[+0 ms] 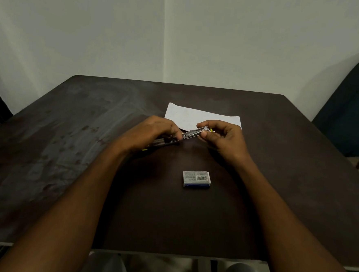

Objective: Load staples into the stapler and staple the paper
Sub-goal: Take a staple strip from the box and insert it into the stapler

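We observe both forearms extended over the dark bench (pixel 67 149), with the hands meeting near its centre.

**Stapler.** The stapler (pixel 193 133) is held between the two hands, just above the bench surface. It is hinged open. Its metal channel runs from lower left to upper right, and small yellow parts show at both ends. We cannot tell whether the channel contains staples.

**Left hand.** The left hand (pixel 151 131) lies over the lower-left portion of the stapler with its fingers curled round the body, gripping it. The fingertips reach the near end of the exposed metal channel.

**Right hand.** The right hand (pixel 223 139) pinches the upper-right end of the channel between thumb and forefinger. The remaining fingers are curled toward the palm.

**Paper.** A white sheet of paper (pixel 197 115) lies flat on the bench directly beyond the hands. Its near edge is partly hidden behind them.

**Staple box.** A small staple box (pixel 196 179) rests on the bench between the forearms, nearer to us than the stapler and apart from both hands. Its barcode face is up. We cannot tell whether it is open.

**Surroundings.** A dark chair (pixel 350 105) stands at the right side of the bench, and pale walls meet in a corner behind it.
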